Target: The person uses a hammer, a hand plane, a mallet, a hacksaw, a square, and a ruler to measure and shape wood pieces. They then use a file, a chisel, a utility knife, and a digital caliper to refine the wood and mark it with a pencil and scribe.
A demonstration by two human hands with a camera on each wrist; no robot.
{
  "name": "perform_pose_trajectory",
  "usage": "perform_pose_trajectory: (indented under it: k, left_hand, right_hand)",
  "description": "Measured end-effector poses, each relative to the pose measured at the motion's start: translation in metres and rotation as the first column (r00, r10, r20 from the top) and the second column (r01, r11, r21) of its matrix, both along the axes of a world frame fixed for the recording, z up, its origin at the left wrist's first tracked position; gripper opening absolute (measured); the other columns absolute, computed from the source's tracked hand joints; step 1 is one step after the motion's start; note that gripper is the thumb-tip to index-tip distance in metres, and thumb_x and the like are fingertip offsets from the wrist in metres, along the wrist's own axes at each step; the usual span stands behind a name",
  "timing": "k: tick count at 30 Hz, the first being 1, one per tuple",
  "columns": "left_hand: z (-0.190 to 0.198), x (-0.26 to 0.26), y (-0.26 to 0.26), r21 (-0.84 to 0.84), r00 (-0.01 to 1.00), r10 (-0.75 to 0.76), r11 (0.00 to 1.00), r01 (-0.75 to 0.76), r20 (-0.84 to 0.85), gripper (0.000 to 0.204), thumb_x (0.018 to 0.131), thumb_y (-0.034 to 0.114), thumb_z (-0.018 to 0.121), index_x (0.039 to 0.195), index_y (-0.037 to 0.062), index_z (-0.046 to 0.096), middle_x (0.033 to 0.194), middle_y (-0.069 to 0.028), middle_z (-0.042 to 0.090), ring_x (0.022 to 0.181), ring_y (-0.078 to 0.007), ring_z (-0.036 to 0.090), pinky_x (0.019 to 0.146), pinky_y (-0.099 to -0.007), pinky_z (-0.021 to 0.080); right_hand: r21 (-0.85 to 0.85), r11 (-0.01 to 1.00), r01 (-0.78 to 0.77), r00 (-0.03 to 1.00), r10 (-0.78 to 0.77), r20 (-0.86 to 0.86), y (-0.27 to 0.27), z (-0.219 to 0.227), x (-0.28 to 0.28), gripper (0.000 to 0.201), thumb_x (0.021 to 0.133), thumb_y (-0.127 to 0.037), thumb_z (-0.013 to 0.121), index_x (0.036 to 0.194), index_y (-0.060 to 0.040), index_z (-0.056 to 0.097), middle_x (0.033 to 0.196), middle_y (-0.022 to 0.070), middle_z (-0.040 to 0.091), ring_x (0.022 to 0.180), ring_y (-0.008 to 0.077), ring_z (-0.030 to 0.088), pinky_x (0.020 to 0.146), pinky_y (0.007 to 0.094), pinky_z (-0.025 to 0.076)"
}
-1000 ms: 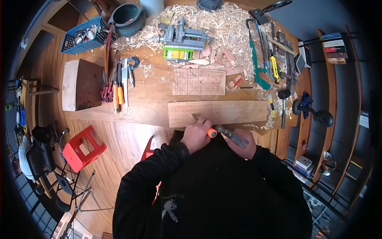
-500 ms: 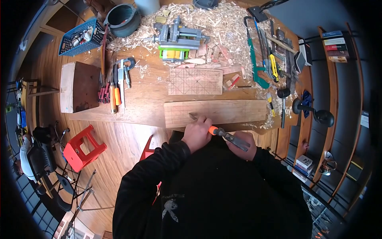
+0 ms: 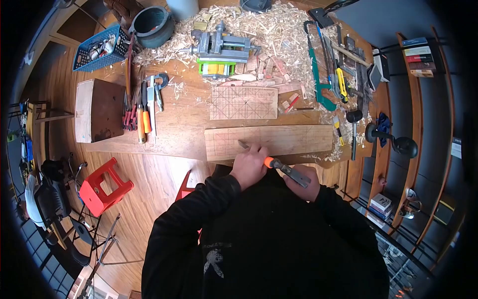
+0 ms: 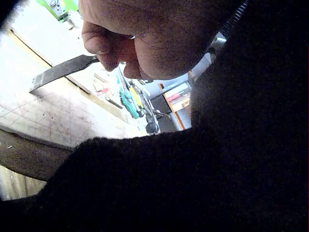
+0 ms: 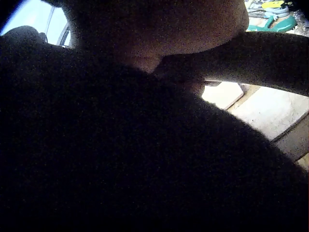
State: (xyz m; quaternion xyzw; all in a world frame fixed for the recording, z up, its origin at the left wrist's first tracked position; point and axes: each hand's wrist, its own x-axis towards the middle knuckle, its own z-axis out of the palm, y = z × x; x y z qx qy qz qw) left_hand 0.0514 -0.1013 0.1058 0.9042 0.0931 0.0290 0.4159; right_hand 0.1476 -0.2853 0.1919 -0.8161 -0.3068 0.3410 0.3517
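My left hand [image 3: 250, 167] grips a chisel by its orange handle [image 3: 269, 162]. In the left wrist view the flat steel chisel blade [image 4: 63, 72] juts from the fingers down to the long, pencil-gridded board [image 3: 284, 139]. My right hand [image 3: 304, 183] holds a hammer, its dark metal head [image 3: 294, 174] right at the butt of the chisel handle. Most of the hammer's handle is hidden. The right wrist view is dark, with a sleeve filling much of it and a thick dark bar [image 5: 241, 60] crossing beside the hand.
Behind the board lies a shorter gridded board [image 3: 244, 103], with a vise [image 3: 221, 47] among wood shavings. Saws, including a green one [image 3: 314, 74], and a mallet [image 3: 354, 117] lie right. Left are chisels [image 3: 142, 119] and a wooden box [image 3: 102, 112]. A red stool [image 3: 104, 187] stands on the floor.
The hammer head has come from slightly apart to right at the chisel's butt. The view has shifted a little, and the left hand keeps its grip over the board.
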Motion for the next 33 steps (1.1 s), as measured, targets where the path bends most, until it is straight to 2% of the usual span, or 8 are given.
perform_pose_trajectory:
  k: [3, 6, 17, 24, 31, 33]
  left_hand:
    - [-0.002, 0.000, -0.001, 0.001, 1.000, -0.002, 1.000, 0.002, 0.001, 0.016, 0.075, 0.010, 0.066, 0.087, 0.0050, 0.056, 0.087, -0.0146, 0.057, 0.076, -0.0347, 0.062, 0.063, -0.0438, 0.053]
    - [0.000, 0.002, 0.000, -0.002, 1.000, -0.008, 1.000, 0.008, 0.001, 0.016, 0.075, 0.010, 0.065, 0.087, 0.0047, 0.056, 0.086, -0.0147, 0.057, 0.077, -0.0346, 0.062, 0.065, -0.0440, 0.053]
    - [0.003, 0.011, 0.001, -0.008, 1.000, -0.018, 1.000, 0.019, 0.011, 0.017, 0.075, 0.010, 0.065, 0.086, 0.0042, 0.054, 0.084, -0.0162, 0.058, 0.077, -0.0363, 0.062, 0.066, -0.0454, 0.051]
    - [0.003, 0.011, -0.001, 0.008, 1.000, -0.028, 1.000, 0.028, 0.012, 0.018, 0.074, 0.010, 0.065, 0.086, 0.0045, 0.053, 0.083, -0.0158, 0.058, 0.076, -0.0358, 0.062, 0.065, -0.0455, 0.051]
    - [0.006, 0.008, -0.006, 0.027, 0.998, -0.056, 0.998, 0.056, -0.014, 0.017, 0.074, 0.009, 0.065, 0.086, 0.0042, 0.055, 0.084, -0.0157, 0.057, 0.076, -0.0357, 0.062, 0.064, -0.0449, 0.051]
    - [0.010, 0.006, -0.006, 0.027, 0.994, -0.086, 0.996, 0.088, -0.062, 0.022, 0.071, 0.006, 0.064, 0.091, 0.0035, 0.054, 0.088, -0.0159, 0.058, 0.079, -0.0341, 0.064, 0.065, -0.0430, 0.053]
  right_hand:
    - [0.001, 1.000, 0.010, 1.000, -0.010, -0.015, -0.001, 0.001, 0.000, 0.019, 0.080, -0.012, 0.071, 0.071, -0.0040, 0.057, 0.063, 0.0119, 0.056, 0.054, 0.0274, 0.057, 0.052, 0.0352, 0.045]
    - [0.033, 0.999, -0.019, 0.997, 0.016, 0.081, 0.000, 0.001, 0.001, 0.019, 0.080, -0.012, 0.071, 0.070, -0.0036, 0.056, 0.062, 0.0118, 0.055, 0.054, 0.0277, 0.056, 0.051, 0.0355, 0.044]
    - [0.002, 0.998, 0.067, 0.998, -0.067, -0.011, 0.000, -0.002, 0.000, 0.020, 0.080, -0.013, 0.070, 0.070, -0.0029, 0.056, 0.063, 0.0115, 0.055, 0.055, 0.0251, 0.057, 0.053, 0.0351, 0.045]
    - [-0.005, 1.000, 0.022, 0.999, -0.022, 0.040, -0.006, -0.001, 0.001, 0.018, 0.081, -0.013, 0.070, 0.071, -0.0035, 0.058, 0.062, 0.0114, 0.056, 0.054, 0.0246, 0.057, 0.053, 0.0349, 0.045]
    - [-0.009, 0.999, 0.044, 0.999, -0.044, -0.003, -0.014, -0.006, -0.001, 0.019, 0.080, -0.013, 0.071, 0.070, -0.0036, 0.058, 0.063, 0.0112, 0.057, 0.054, 0.0241, 0.057, 0.053, 0.0343, 0.045]
    - [-0.008, 0.999, 0.051, 0.998, -0.052, -0.020, -0.015, -0.006, -0.001, 0.019, 0.080, -0.013, 0.070, 0.070, -0.0037, 0.058, 0.063, 0.0111, 0.057, 0.054, 0.0239, 0.057, 0.053, 0.0340, 0.046]
